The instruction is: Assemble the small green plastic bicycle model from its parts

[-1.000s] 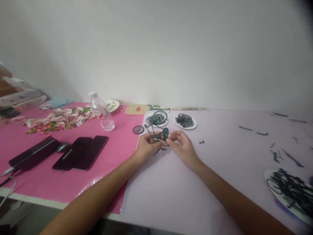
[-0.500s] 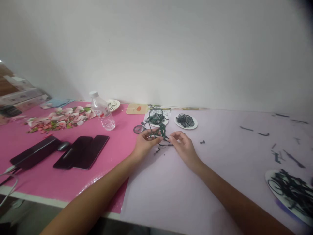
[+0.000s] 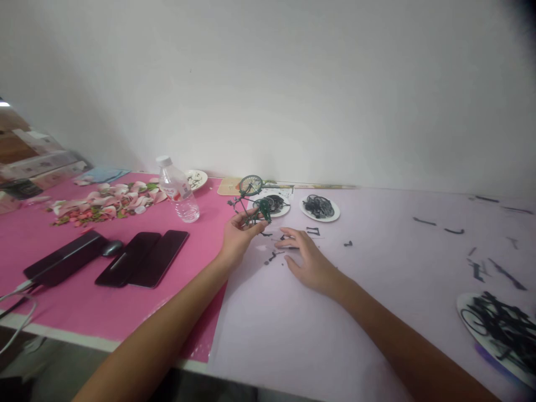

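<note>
A small dark green model bicycle [image 3: 263, 211] is pinched between the thumb and fingers of my left hand [image 3: 239, 237], raised over the seam of the pink and pale coverings. One spoked wheel [image 3: 250, 185] points up and away. My right hand [image 3: 307, 259] is low over the pale surface with fingers spread and nothing gripped. Small dark parts lie around its fingertips, among them a little frame-shaped piece [image 3: 312, 231] just beyond and tiny bits [image 3: 271, 258] to the left. Whether the fingertips touch a part is unclear.
Two white plates [image 3: 337, 214] [image 3: 286, 210] of black parts lie behind my hands; another plate [image 3: 464, 304] is at the right edge. Loose black pieces lie right. A bottle [image 3: 179, 192], phones [image 3: 157, 259], a black box [image 3: 67, 258] and artificial petals [image 3: 111, 201] are left.
My left hand has lifted and tilted the model bicycle to the left, away from my right hand. My right hand has come off it, opened its fingers and lowered toward the loose parts.
</note>
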{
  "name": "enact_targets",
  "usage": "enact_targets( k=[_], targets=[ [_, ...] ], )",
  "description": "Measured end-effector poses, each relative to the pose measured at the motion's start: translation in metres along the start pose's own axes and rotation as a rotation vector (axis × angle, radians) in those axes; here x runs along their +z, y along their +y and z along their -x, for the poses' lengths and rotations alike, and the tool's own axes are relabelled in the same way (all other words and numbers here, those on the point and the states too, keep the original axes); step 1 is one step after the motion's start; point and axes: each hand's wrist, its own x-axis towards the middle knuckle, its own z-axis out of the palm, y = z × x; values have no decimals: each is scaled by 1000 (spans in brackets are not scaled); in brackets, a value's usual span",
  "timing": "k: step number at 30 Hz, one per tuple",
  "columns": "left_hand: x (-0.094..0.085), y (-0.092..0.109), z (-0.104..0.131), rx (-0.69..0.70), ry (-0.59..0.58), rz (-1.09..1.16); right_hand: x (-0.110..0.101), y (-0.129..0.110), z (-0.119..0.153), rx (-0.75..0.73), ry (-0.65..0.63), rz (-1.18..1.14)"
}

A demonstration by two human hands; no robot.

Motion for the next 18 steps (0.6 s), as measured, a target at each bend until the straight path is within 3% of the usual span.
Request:
enact_targets(
  k=[12, 18],
  targets=[
    [2, 2, 3, -14, -28, -25, 6, 18, -6, 7, 35, 45],
    [1, -3, 5, -20, -57, -41, -2, 12, -8, -9, -78, 307]
  ],
)
